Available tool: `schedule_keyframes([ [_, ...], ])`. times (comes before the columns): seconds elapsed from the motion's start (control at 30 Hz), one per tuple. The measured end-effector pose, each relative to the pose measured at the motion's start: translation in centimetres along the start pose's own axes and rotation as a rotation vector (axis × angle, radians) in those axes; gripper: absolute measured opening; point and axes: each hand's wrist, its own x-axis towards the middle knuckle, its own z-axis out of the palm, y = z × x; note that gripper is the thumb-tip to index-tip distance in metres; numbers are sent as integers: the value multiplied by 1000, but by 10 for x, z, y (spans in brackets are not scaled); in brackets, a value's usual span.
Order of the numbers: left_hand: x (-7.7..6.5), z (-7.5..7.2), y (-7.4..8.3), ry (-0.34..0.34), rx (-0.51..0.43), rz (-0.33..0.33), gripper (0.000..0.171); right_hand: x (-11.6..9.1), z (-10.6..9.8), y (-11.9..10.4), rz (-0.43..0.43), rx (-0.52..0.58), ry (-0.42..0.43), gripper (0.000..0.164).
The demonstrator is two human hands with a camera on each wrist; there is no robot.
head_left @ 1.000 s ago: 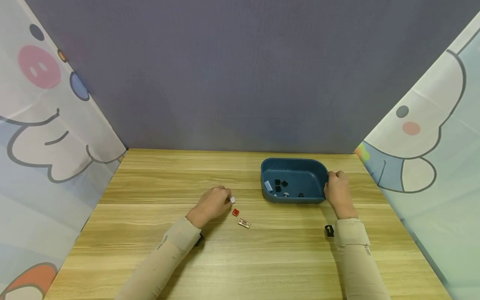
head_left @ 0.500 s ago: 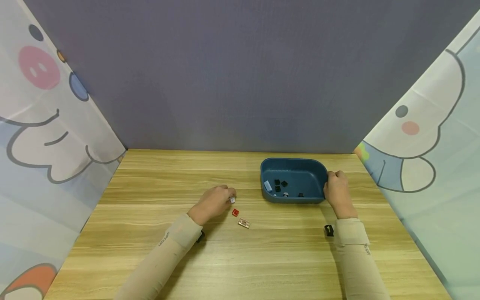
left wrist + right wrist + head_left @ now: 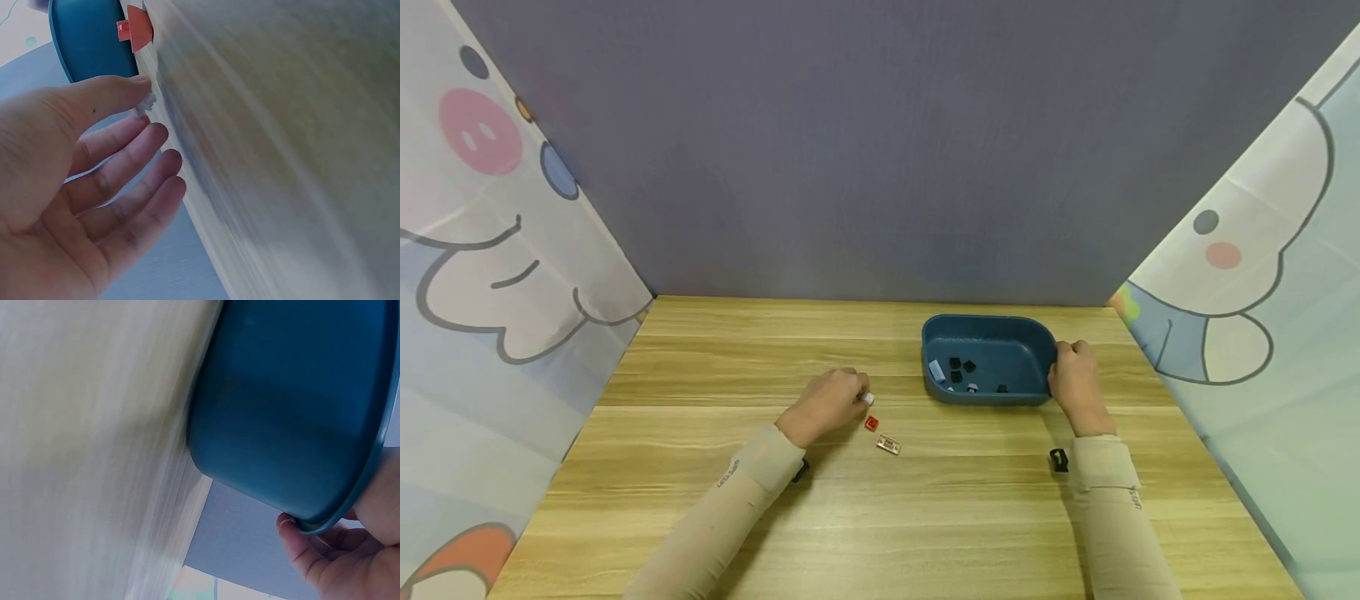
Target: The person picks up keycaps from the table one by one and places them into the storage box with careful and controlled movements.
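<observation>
My left hand (image 3: 827,405) is low over the table, left of the bin. In the left wrist view its thumb and index finger pinch a small white toy piece (image 3: 146,104) with a notched edge; the other fingers are loosely bent. Just in front of that hand lie a small red piece (image 3: 872,423) and a flat tan printed tile (image 3: 888,444). My right hand (image 3: 1077,388) grips the right end of the blue plastic bin (image 3: 988,399). The right wrist view shows its fingers (image 3: 299,549) curled at the bin's rim.
Inside the bin are several small black pieces (image 3: 956,377), a light blue brick (image 3: 937,372) and a few whitish bits (image 3: 972,387). A black object (image 3: 1059,460) is beside the right cuff, and another dark one (image 3: 801,471) by the left cuff. A grey panel (image 3: 880,150) stands behind the table.
My left fingers have closed in over the white piece, which has shifted slightly and turned. The right hand and the bin have stayed in place.
</observation>
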Motion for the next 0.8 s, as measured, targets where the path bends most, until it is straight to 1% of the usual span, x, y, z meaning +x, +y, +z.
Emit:
schedule_keyframes([
  [0.13, 3, -2, 1, 18, 14, -12, 12, 0, 0, 0, -5, -3, -1, 27],
  [0.3, 9, -8, 4, 40, 17, -18, 14, 0, 1, 1, -10, 3, 4, 28],
  [0.5, 20, -15, 9, 71, 23, -2, 18, 0, 2, 1, -9, 6, 9, 28],
  [0.57, 24, -18, 12, 88, 3, 4, 18, 0, 2, 1, -7, 5, 9, 28],
  [0.67, 33, -24, 18, 127, -34, 5, 19, 0, 1, 1, -9, 6, 14, 28],
  [0.8, 51, -31, 29, 163, -58, -10, 20, 0, 1, 1, -4, 7, 8, 28],
])
